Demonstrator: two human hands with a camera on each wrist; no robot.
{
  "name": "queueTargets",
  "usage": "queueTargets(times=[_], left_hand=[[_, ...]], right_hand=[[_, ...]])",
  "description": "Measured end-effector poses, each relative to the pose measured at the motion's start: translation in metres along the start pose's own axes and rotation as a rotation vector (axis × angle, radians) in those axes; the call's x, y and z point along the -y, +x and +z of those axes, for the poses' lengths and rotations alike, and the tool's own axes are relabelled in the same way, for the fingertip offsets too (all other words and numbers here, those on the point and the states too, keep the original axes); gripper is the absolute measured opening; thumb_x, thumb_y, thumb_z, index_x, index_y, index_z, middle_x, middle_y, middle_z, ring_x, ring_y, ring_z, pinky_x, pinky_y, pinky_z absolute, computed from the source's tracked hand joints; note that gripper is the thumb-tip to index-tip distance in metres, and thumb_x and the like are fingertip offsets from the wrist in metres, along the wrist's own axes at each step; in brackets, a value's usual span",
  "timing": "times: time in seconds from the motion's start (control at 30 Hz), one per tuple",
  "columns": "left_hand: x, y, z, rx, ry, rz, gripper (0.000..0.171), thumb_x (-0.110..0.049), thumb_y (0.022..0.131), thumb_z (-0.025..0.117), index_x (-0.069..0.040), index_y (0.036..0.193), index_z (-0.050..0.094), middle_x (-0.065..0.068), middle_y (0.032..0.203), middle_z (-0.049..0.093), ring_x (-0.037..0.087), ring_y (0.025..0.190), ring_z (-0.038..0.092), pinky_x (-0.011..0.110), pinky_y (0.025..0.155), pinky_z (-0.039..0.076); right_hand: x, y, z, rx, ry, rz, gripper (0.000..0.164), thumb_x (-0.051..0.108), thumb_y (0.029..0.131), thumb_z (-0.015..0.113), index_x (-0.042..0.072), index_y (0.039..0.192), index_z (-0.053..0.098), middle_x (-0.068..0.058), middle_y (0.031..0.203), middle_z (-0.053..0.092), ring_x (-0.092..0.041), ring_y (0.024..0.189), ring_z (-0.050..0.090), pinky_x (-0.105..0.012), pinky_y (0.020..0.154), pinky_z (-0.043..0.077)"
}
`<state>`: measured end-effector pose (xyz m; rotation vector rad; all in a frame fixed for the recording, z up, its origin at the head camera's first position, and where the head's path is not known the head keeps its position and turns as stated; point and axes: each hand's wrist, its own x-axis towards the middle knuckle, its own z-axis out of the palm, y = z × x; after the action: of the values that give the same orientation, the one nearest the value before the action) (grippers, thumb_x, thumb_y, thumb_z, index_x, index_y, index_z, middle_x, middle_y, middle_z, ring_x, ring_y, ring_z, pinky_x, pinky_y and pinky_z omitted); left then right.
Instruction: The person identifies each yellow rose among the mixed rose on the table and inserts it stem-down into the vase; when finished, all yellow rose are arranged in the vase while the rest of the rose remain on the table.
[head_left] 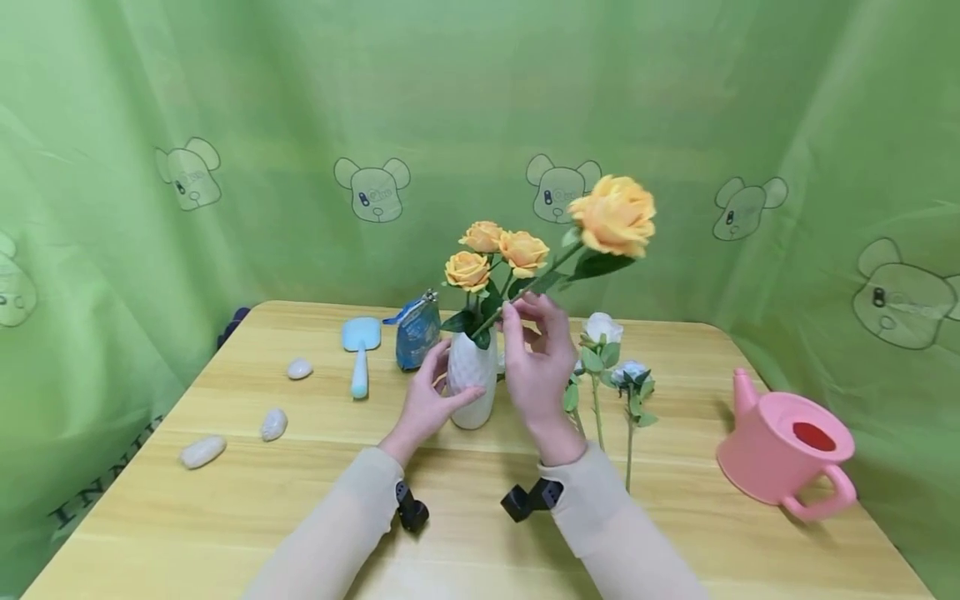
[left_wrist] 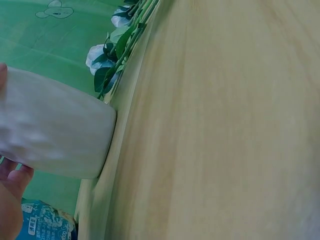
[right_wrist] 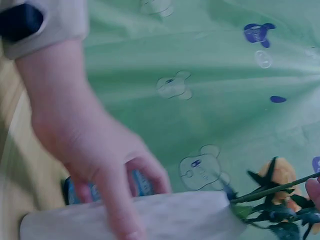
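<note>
My left hand [head_left: 433, 398] grips the side of a white textured vase [head_left: 474, 408], its thumb across the near face. The vase stands upright on the table, and three yellow-orange roses [head_left: 468, 272] stick out of its top. Over the vase mouth, my right hand [head_left: 542, 354] pinches the green stem of another yellow-orange rose [head_left: 613, 215]. This stem slants, bloom up to the right and lower end at the vase's rim. In the right wrist view the stem [right_wrist: 272, 189] reaches the vase's opening, with only fingertips [right_wrist: 313, 191] showing beside it.
White and pale-blue roses [head_left: 602, 328] lie right of the vase. A pink watering can [head_left: 780, 454] stands at the far right. Left of the vase are a blue pouch [head_left: 417, 335], a light-blue shovel [head_left: 361, 350] and three pale stones [head_left: 202, 452]. A green curtain [head_left: 465, 100] hangs behind.
</note>
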<state>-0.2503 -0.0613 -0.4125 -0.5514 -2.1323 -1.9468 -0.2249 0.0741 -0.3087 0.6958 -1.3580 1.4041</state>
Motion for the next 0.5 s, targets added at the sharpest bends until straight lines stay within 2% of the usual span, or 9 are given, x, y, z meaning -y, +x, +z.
queueTargets(times=[0.23,0.37,0.5], left_hand=[[0.001,0.000,0.001,0.011,-0.003,0.017,0.076,-0.008,0.076,0.077,-0.007,0.140,0.035,0.019,0.130,0.047,0.030,0.120,0.045,0.044,0.100,0.038],[0.002,0.000,0.000,0.020,0.008,0.029,0.076,-0.009,0.077,0.076,-0.006,0.140,0.034,0.020,0.131,0.045,0.032,0.121,0.044,0.044,0.100,0.038],[0.003,0.000,-0.001,0.018,0.008,0.035,0.075,-0.008,0.077,0.076,-0.006,0.140,0.034,0.020,0.131,0.046,0.032,0.121,0.044,0.043,0.100,0.038]], right_hand=[[-0.008,-0.014,0.004,0.064,-0.174,-0.074,0.013,-0.008,0.082,0.063,-0.008,0.094,0.059,-0.019,0.085,0.062,-0.027,0.069,0.063,-0.022,0.060,0.054],[-0.014,-0.020,0.006,0.110,-0.248,-0.124,0.017,-0.009,0.079,0.062,-0.006,0.096,0.060,-0.017,0.085,0.062,-0.026,0.074,0.063,-0.022,0.060,0.054],[-0.021,-0.025,0.008,0.161,-0.279,-0.134,0.019,-0.013,0.078,0.061,-0.007,0.096,0.058,-0.018,0.084,0.061,-0.028,0.074,0.062,-0.026,0.059,0.055]])
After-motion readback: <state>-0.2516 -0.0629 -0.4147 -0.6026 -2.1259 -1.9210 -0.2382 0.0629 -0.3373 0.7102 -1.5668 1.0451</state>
